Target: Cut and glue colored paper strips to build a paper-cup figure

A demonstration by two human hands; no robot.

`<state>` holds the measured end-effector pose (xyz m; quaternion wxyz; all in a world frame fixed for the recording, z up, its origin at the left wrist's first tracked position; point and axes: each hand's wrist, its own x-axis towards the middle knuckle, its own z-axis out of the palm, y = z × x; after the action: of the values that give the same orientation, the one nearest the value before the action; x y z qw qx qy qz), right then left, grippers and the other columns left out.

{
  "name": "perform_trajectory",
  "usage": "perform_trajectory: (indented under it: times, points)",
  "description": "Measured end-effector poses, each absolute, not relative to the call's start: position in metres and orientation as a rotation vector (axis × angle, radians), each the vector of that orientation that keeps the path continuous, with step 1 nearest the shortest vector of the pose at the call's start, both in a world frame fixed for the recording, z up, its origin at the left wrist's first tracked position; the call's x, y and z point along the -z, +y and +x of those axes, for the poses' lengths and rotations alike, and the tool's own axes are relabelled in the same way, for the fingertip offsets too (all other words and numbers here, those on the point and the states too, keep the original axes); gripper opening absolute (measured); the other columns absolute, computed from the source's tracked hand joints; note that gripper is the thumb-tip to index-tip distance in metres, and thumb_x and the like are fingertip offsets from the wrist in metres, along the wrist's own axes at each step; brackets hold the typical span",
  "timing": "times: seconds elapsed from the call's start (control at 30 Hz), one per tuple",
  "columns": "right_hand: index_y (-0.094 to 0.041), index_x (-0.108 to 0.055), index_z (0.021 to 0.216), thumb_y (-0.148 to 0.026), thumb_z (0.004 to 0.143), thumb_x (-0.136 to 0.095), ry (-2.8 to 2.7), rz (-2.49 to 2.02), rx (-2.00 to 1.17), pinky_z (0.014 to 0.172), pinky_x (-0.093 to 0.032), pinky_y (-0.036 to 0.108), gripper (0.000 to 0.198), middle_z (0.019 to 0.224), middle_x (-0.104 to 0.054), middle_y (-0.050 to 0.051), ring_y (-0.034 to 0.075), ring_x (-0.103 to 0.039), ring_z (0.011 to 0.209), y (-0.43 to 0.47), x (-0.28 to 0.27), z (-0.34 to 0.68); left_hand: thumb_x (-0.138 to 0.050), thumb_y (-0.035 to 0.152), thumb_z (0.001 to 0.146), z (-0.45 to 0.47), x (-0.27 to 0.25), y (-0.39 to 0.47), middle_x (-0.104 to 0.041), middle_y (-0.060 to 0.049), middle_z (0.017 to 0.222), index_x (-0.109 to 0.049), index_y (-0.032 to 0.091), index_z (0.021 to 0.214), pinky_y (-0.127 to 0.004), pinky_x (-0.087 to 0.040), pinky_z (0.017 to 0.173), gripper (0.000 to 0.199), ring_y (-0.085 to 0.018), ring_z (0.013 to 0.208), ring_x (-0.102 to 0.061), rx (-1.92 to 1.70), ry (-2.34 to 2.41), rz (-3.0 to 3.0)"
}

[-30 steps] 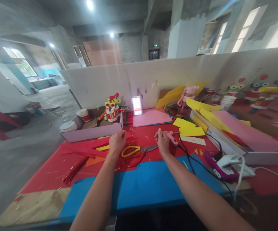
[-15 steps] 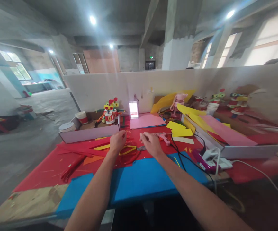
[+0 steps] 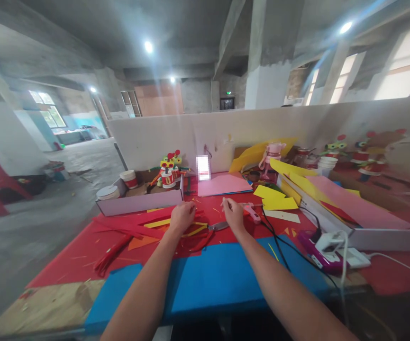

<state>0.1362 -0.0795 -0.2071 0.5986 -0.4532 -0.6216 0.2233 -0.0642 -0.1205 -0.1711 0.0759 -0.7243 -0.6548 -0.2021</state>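
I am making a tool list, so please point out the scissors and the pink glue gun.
Scissors (image 3: 213,228): head view, on the metal near the pivot.
Pink glue gun (image 3: 252,213): head view, on its body.

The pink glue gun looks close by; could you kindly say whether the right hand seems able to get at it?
Most likely yes: the pink glue gun lies just to the right of the right hand, and nothing visible stands between them. Whether the hand holds something is unclear.

Yellow-and-red-handled scissors (image 3: 218,227) lie flat on a red table covering (image 3: 73,253), blades pointing right, with a pink glue gun (image 3: 253,213) resting near their tips
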Motion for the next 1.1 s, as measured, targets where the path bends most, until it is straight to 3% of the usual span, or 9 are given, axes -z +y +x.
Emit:
perform_trajectory:
  times: [0.23, 0.4, 0.53, 0.63, 0.77, 0.97, 1.1]
  points:
    - [-0.020, -0.056, 0.067, -0.063, 0.086, -0.039, -1.205, -1.077, -0.604, 0.053, -0.039, 0.025, 0.050, 0.052, -0.056, 0.000, 0.016, -0.054, 0.051, -0.068, 0.208, 0.159, -0.046, 0.018, 0.087, -0.031, 0.161, -0.111, -0.071, -0.009, 0.092, -0.070, 0.019, 0.088, -0.029, -0.045, 0.082, 0.024, -0.020, 0.093, -0.061, 0.361, -1.783, -2.341]
    - [-0.020, -0.055, 0.068, -0.060, 0.089, -0.037, -1.120, -1.089, -0.543, 0.052, -0.038, 0.025, 0.048, 0.049, -0.053, -0.001, 0.015, -0.052, 0.048, -0.065, 0.202, 0.168, -0.054, 0.006, 0.075, 0.012, 0.160, -0.082, -0.069, -0.012, 0.107, -0.070, 0.017, 0.101, -0.028, -0.046, 0.083, 0.032, -0.021, 0.097, -0.063, 0.010, -1.571, -2.683]
    - [-0.020, -0.055, 0.067, -0.057, 0.089, -0.038, -1.222, -1.075, -0.548, 0.055, -0.039, 0.026, 0.047, 0.053, -0.056, 0.001, 0.016, -0.055, 0.053, -0.068, 0.204, 0.162, -0.051, 0.007, 0.077, 0.018, 0.165, -0.073, -0.071, -0.015, 0.091, -0.071, 0.013, 0.083, -0.031, -0.048, 0.078, 0.022, -0.023, 0.086, -0.065, -0.021, -1.667, -2.642]
    - [-0.021, -0.055, 0.066, -0.055, 0.090, -0.038, -1.287, -1.061, -0.574, 0.056, -0.039, 0.026, 0.045, 0.053, -0.056, 0.000, 0.016, -0.055, 0.055, -0.070, 0.206, 0.157, -0.051, 0.007, 0.075, 0.004, 0.164, -0.080, -0.070, -0.015, 0.088, -0.070, 0.013, 0.081, -0.031, -0.047, 0.078, 0.021, -0.023, 0.086, -0.066, 0.009, -1.746, -2.564]
    - [-0.021, -0.055, 0.065, -0.051, 0.090, -0.039, -1.350, -1.040, -0.595, 0.053, -0.035, 0.026, 0.042, 0.050, -0.053, -0.001, 0.015, -0.052, 0.050, -0.075, 0.206, 0.151, -0.047, 0.016, 0.081, -0.036, 0.154, -0.095, -0.071, -0.008, 0.091, -0.067, 0.017, 0.089, -0.026, -0.046, 0.075, 0.022, -0.018, 0.085, -0.064, 0.312, -1.856, -2.411]
    - [-0.022, -0.054, 0.063, -0.047, 0.092, -0.039, -1.479, -1.007, -0.582, 0.052, -0.033, 0.026, 0.040, 0.052, -0.054, 0.000, 0.015, -0.050, 0.051, -0.082, 0.206, 0.139, -0.053, 0.023, 0.078, -0.076, 0.152, -0.093, -0.071, -0.002, 0.076, -0.067, 0.019, 0.084, -0.024, -0.045, 0.069, 0.016, -0.015, 0.073, -0.065, 0.851, -2.137, -2.040]
    - [-0.022, -0.053, 0.061, -0.042, 0.092, -0.040, -1.614, -0.992, -0.561, 0.055, -0.034, 0.026, 0.039, 0.053, -0.055, 0.000, 0.014, -0.050, 0.052, -0.086, 0.208, 0.134, -0.053, 0.025, 0.082, -0.079, 0.161, -0.087, -0.075, -0.003, 0.090, -0.067, 0.019, 0.103, -0.023, -0.048, 0.075, 0.026, -0.014, 0.081, -0.067, 1.000, -2.179, -2.262]
